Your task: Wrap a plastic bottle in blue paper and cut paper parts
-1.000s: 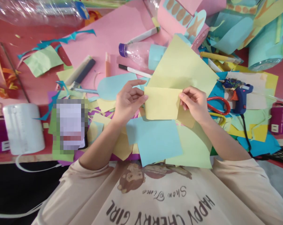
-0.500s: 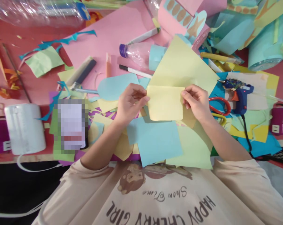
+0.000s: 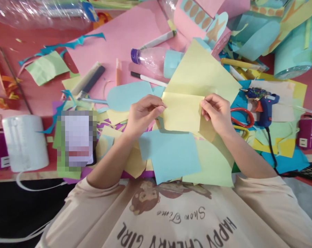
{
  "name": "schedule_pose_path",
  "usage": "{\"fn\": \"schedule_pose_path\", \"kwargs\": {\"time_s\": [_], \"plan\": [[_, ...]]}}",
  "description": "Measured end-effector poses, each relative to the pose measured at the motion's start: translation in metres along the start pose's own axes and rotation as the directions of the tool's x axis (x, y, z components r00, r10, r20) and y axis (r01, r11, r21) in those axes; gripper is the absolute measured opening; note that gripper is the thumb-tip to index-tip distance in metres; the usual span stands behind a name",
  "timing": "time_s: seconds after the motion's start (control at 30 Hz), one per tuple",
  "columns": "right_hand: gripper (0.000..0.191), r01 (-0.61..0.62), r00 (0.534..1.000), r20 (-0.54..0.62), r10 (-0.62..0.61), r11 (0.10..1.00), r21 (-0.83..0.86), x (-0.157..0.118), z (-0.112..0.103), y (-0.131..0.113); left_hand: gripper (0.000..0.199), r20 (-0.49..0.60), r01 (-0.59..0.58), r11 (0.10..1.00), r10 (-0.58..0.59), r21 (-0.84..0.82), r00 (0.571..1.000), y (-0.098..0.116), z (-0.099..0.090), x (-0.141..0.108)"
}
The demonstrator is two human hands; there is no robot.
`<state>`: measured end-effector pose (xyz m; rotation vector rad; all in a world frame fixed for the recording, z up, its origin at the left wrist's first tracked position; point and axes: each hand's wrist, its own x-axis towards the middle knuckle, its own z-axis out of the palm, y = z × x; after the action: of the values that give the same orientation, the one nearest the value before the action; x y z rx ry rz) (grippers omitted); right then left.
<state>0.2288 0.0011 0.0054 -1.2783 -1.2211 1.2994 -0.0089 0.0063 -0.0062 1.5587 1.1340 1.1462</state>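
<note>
A small rectangular piece of pale yellow paper (image 3: 183, 112) is held up between my two hands. My left hand (image 3: 148, 113) pinches its left edge near the upper corner. At the upper right corner, my right hand (image 3: 216, 112) grips it between thumb and fingers. Behind it lies a larger pale yellow-green sheet (image 3: 201, 69), one corner pointing away from me. Closer to my body, a light blue sheet (image 3: 175, 156) overlaps a light green sheet (image 3: 215, 165).
A hot glue gun (image 3: 265, 106) and red-handled scissors (image 3: 245, 115) lie at the right. Beyond my hands are a plastic bottle (image 3: 152, 60) and a black-capped marker (image 3: 148, 78). A blurred-out phone (image 3: 78, 137) and a white device (image 3: 26, 143) sit at the left, among paper scraps.
My left hand has shifted slightly inward along the paper's left edge. The small yellow paper tilts a little, its lower edge slightly higher. My right hand has barely moved.
</note>
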Motion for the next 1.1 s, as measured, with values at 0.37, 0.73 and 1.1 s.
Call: {"fn": "schedule_pose_path", "kwargs": {"time_s": [0.37,0.73,1.1], "plan": [[0.028,0.015,1.000,-0.009,-0.015,1.000,0.005,0.001,-0.003,0.002,0.010,-0.066,0.024,0.999,-0.021,0.044,0.998,0.005,0.005,-0.005],[0.026,0.019,1.000,-0.015,-0.020,0.998,-0.065,0.000,-0.004,0.000,0.019,-0.047,0.009,1.000,-0.009,-0.013,0.999,0.000,0.002,-0.005],[0.023,0.008,1.000,-0.021,-0.009,1.000,-0.009,0.002,-0.003,0.003,0.037,0.003,-0.069,0.997,0.069,-0.036,0.998,-0.010,0.002,-0.006]]}}
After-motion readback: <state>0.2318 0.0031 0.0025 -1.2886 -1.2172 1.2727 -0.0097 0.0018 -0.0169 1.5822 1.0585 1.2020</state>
